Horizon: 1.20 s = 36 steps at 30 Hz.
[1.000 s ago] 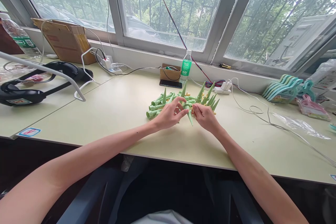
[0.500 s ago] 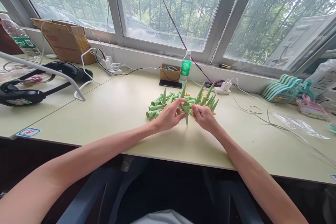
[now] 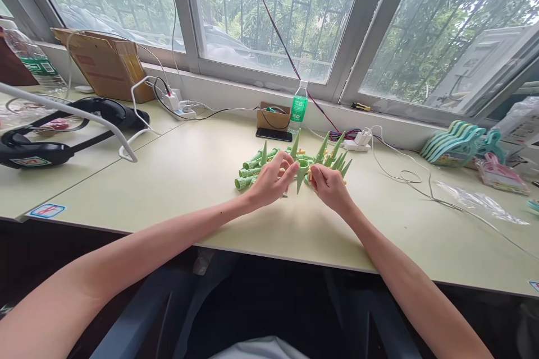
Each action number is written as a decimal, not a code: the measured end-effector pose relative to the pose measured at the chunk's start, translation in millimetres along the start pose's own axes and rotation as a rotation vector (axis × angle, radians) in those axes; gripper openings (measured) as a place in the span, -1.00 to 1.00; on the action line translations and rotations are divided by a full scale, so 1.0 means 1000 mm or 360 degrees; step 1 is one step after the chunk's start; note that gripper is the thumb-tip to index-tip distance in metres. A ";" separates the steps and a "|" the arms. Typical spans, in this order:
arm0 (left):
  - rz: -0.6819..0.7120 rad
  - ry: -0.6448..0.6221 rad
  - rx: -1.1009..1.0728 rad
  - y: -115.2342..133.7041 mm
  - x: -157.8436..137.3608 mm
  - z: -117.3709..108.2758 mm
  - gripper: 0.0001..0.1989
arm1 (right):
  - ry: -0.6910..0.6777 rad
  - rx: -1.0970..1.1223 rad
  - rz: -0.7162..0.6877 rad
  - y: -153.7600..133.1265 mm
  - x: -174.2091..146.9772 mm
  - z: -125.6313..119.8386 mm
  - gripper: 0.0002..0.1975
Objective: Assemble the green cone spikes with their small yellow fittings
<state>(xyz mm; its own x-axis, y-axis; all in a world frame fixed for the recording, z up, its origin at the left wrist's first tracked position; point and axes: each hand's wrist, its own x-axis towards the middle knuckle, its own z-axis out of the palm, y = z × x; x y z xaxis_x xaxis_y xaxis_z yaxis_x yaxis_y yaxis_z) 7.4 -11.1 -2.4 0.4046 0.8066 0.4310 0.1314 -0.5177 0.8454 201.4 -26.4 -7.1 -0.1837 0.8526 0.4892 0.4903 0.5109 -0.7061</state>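
Observation:
Between my hands is a green plastic watering spike [image 3: 300,180], its ring-shaped open end up and its cone pointing down, slightly tilted. My left hand [image 3: 273,180] has its thumb and fingertips on the left side of that spike. On the other side, my right hand [image 3: 329,184] is closed in a pinch around a small yellow valve piece [image 3: 310,175], mostly hidden by the fingers and close to the spike's rim. Behind both hands lies a pile of green tubes [image 3: 244,182], with several green cones [image 3: 322,148] standing among them and small yellow pieces between.
At the back stand a bottle [image 3: 298,105], a small cardboard box [image 3: 273,118] and a phone [image 3: 273,134]. A black headset [image 3: 37,148] lies at left. Cables [image 3: 404,175], a power strip [image 3: 357,145] and turquoise hangers [image 3: 452,143] are at right.
The spike has turned and risen slightly, its tip now higher and its open end facing differently. My left fingers have shifted along it. My right hand stays nearly in place.

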 end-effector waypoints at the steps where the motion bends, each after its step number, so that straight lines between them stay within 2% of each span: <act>1: -0.0038 -0.0024 -0.0031 -0.001 0.001 0.000 -0.52 | 0.0007 0.0004 0.0003 -0.001 0.000 0.000 -0.49; 4: -0.0205 -0.0127 -0.0186 -0.002 0.002 0.000 -0.32 | 0.0022 0.0015 0.0008 -0.002 -0.001 -0.001 -0.49; 10: -0.0506 -0.0349 -0.0529 0.006 0.004 -0.002 -0.24 | -0.0045 0.0050 -0.0046 -0.001 -0.003 -0.002 -0.49; 18: -0.0612 -0.0625 -0.0575 0.000 0.005 -0.005 -0.15 | -0.0055 0.0055 -0.0075 -0.002 -0.004 -0.002 -0.50; 36: -0.0587 -0.0578 -0.0580 0.003 0.004 -0.005 -0.32 | -0.0052 0.0033 -0.0113 -0.003 -0.002 -0.003 -0.52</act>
<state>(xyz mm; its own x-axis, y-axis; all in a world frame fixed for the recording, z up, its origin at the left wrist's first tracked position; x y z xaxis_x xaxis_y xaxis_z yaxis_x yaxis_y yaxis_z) 5.2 -7.5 3.2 0.6812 0.7320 0.0105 0.0301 -0.0422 0.9987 203.2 -29.7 -4.5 -0.2455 0.8170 0.5218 0.4574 0.5722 -0.6807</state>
